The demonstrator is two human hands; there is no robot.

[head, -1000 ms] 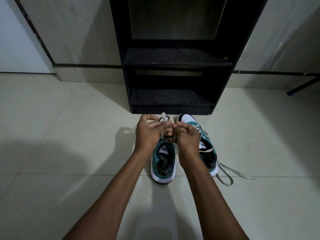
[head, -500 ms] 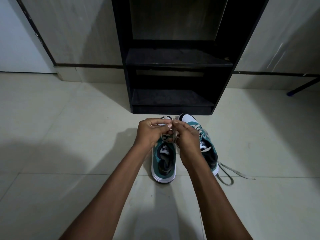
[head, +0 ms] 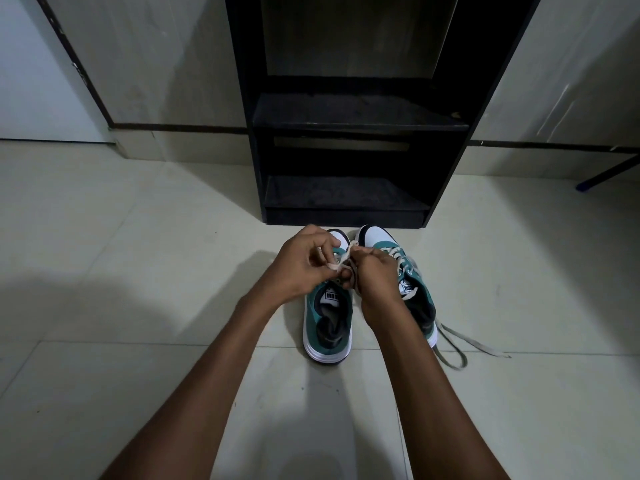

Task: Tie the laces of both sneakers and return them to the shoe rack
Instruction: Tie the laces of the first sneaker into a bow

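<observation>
Two teal and white sneakers stand side by side on the floor, toes toward the black shoe rack (head: 349, 109). Over the left sneaker (head: 327, 323), my left hand (head: 304, 265) and my right hand (head: 375, 275) both pinch its beige lace (head: 341, 263), which is twisted between the fingertips above the tongue. The hands hide most of that shoe's lacing. The right sneaker (head: 414, 296) lies partly behind my right wrist; its loose lace (head: 464, 348) trails on the floor to the right.
The rack has two bare dark shelves and stands against a pale wall. A dark blue bar (head: 606, 174) slants down at the far right. Pale floor tiles (head: 138, 271) spread out on both sides of the shoes.
Both hands stayed over the left sneaker and kept working the lace; the left hand has shifted slightly left and the lace is now stretched between the fingertips.
</observation>
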